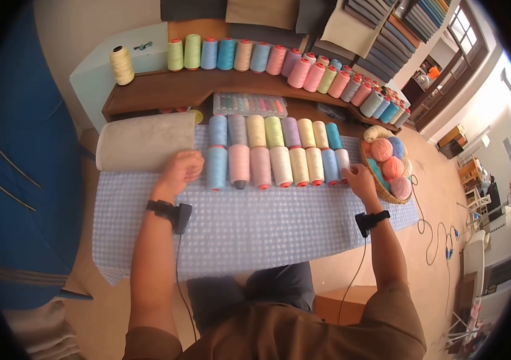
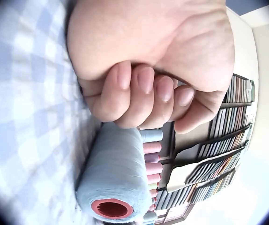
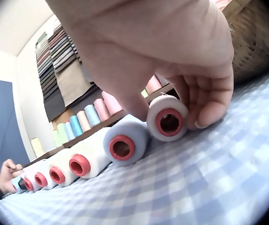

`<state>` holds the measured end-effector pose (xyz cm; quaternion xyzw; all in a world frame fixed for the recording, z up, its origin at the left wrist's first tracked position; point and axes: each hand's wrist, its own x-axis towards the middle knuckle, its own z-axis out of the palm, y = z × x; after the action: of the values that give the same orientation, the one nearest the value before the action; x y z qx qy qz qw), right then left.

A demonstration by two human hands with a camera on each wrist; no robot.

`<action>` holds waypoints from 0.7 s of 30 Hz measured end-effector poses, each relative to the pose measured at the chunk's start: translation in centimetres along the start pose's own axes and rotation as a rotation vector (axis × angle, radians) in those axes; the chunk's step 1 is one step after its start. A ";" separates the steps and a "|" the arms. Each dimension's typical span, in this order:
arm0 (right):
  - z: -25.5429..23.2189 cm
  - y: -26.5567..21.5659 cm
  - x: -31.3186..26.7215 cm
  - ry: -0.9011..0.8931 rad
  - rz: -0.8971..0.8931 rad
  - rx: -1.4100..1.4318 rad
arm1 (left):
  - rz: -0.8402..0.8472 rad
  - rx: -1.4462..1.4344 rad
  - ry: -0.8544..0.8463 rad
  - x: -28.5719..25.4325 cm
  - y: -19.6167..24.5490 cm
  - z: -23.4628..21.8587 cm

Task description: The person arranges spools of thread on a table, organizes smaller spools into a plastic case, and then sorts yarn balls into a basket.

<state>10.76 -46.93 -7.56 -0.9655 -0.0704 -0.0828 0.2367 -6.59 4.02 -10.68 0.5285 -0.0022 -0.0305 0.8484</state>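
Observation:
Two rows of thread cones lie on their sides on a blue checked cloth (image 1: 225, 228). My right hand (image 1: 361, 182) pinches the small white thread cone (image 3: 155, 112) at the right end of the front row, thumb on one side and fingers on the other. A light blue thread cone (image 3: 137, 126) lies beside it. My left hand (image 1: 182, 168) is curled into a fist with nothing seen in it. It rests by the left end of the row, close to a blue thread cone (image 2: 115, 164). A pink thread cone (image 1: 239, 162) with a dark tip lies further along.
A wicker basket (image 1: 385, 193) of yarn balls stands right of the rows. On the left lies a folded beige fabric (image 1: 144, 141). Behind are a clear case (image 1: 249, 105) of small spools and a wooden shelf (image 1: 165, 87) bearing many upright cones.

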 end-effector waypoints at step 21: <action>8.8 -36.9 19.2 0.282 -1.052 0.040 | -0.016 -0.004 0.009 -0.1 0.1 -0.4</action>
<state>24.15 -8.49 4.88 -0.7749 -0.5131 -0.3173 0.1886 -6.66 4.39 -10.78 0.5269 0.0059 -0.0348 0.8492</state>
